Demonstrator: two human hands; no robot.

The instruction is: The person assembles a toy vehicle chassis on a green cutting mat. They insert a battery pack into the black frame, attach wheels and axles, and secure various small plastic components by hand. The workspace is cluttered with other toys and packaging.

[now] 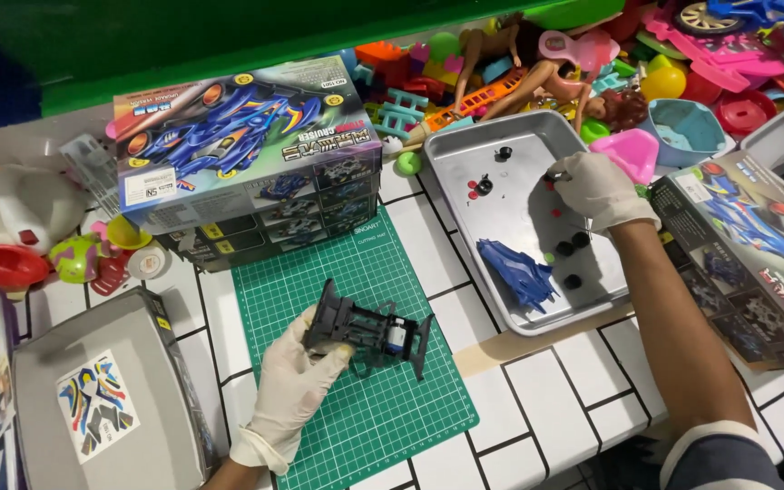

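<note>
Where the white-tiled bench (pixel 537 390) runs under a green wall band along its far edge, a green cutting mat (pixel 365 399) with a fine grid lies on the tiles near the front edge. At the mat's far edge a stack of toy car kit boxes (pixel 247 154) stands, the top one showing a blue racing car. Right of the mat sits a shallow metal tray (pixel 465 181), holding a blue car body shell (pixel 514 272), several small black wheels (pixel 573 245) and a few tiny red parts. A heap of colourful plastic toys (pixel 592 63) crowds the far right corner of the bench, and another kit box (pixel 755 254) lies at the right edge. At the left edge are more toys and a grey box lid (pixel 111 399) bearing a sticker sheet.

Both hands wear pale gloves. The left hand (pixel 292 390) is closed round the left end of a black toy car chassis (pixel 369 331), thumb on top and fingers beneath, holding it just above the middle of the mat; a small silver motor shows inside the chassis. The right hand (pixel 596 186) reaches into the tray near its far right corner, fingers drawn together and pointing down at the tray floor beside the red bits; whether it pinches anything between the fingertips I cannot tell, as the glove hides them.
</note>
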